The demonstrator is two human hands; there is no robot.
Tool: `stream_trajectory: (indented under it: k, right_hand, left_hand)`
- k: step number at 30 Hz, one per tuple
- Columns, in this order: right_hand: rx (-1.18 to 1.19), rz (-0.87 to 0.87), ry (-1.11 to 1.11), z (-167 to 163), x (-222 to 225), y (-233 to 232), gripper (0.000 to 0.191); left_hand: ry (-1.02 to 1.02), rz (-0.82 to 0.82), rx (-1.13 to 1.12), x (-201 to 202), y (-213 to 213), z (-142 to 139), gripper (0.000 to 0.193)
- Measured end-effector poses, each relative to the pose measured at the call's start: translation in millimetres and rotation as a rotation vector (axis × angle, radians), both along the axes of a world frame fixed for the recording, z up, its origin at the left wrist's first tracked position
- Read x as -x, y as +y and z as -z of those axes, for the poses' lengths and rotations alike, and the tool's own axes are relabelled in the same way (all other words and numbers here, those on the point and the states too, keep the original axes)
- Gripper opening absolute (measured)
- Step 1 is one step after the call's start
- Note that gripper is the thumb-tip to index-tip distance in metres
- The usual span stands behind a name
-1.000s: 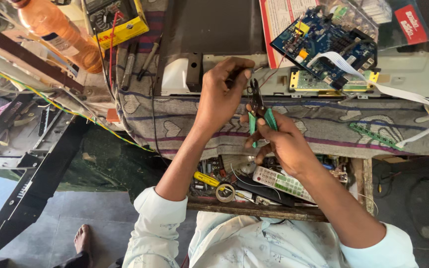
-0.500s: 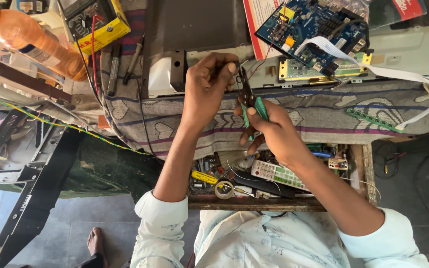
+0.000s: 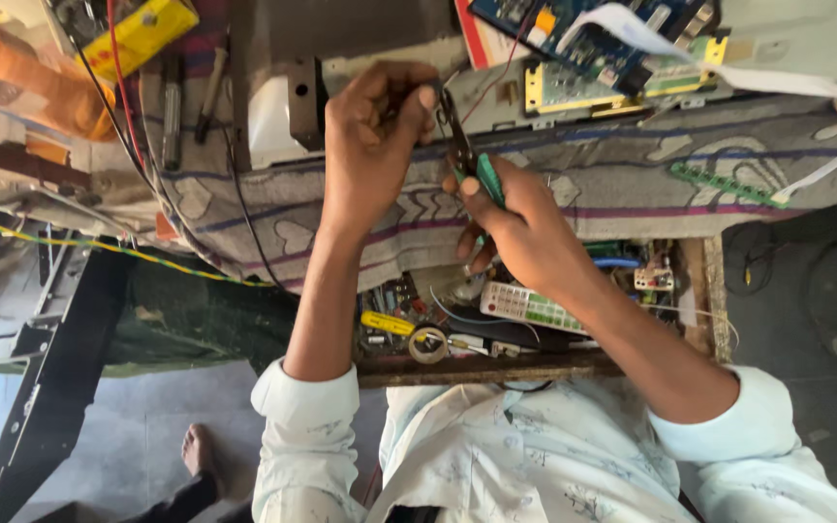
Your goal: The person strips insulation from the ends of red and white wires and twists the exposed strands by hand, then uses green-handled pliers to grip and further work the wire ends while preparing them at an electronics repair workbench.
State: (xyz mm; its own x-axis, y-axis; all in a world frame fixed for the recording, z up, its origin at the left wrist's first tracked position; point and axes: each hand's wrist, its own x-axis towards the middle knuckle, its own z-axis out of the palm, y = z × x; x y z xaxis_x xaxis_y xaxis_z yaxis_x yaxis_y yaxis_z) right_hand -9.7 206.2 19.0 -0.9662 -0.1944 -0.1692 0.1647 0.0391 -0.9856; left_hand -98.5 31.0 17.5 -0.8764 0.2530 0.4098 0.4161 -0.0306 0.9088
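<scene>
My right hand [image 3: 520,228] grips green-handled pliers [image 3: 472,160], jaws pointing up toward the fingertips of my left hand [image 3: 370,145]. My left hand pinches something small and thin, seemingly a wire end, right at the plier jaws; the item itself is too small to make out. Both hands hover over a patterned cloth [image 3: 632,179] covering the workbench. A thin red wire [image 3: 491,82] runs up from the pliers toward a blue circuit board [image 3: 593,39] at the top.
A yellow multimeter [image 3: 142,34] with leads lies top left beside an orange bottle [image 3: 12,77]. A green strip board [image 3: 724,184] and white ribbon cable [image 3: 816,87] lie right. An open drawer [image 3: 535,310] below holds a remote, tape and tools.
The view has shifted so the bench sits higher in frame. Both hands stay together at the plier jaws, the left fingers curled tighter around the small piece.
</scene>
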Motion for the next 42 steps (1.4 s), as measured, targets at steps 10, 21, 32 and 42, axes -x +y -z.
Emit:
stream_trajectory:
  k: [10,21,32,42]
  right_hand:
    - [-0.095,-0.023,0.011,-10.0,4.8,11.5,0.030]
    - [-0.482,0.013,0.250,-21.2,6.3,24.7,0.021]
    - [-0.313,-0.003,0.035,-30.0,7.6,19.7,0.023]
    - [-0.593,0.043,0.353,-32.8,3.0,7.9,0.017]
  left_hand:
    - [0.054,0.017,-0.004,1.9,-0.4,4.4,0.016]
    - [-0.075,0.026,-0.033,0.3,1.2,1.4,0.017]
    - [0.036,-0.009,0.070,-6.7,3.2,-9.9,0.018]
    - [-0.098,0.005,-0.036,-4.2,9.1,-4.2,0.018]
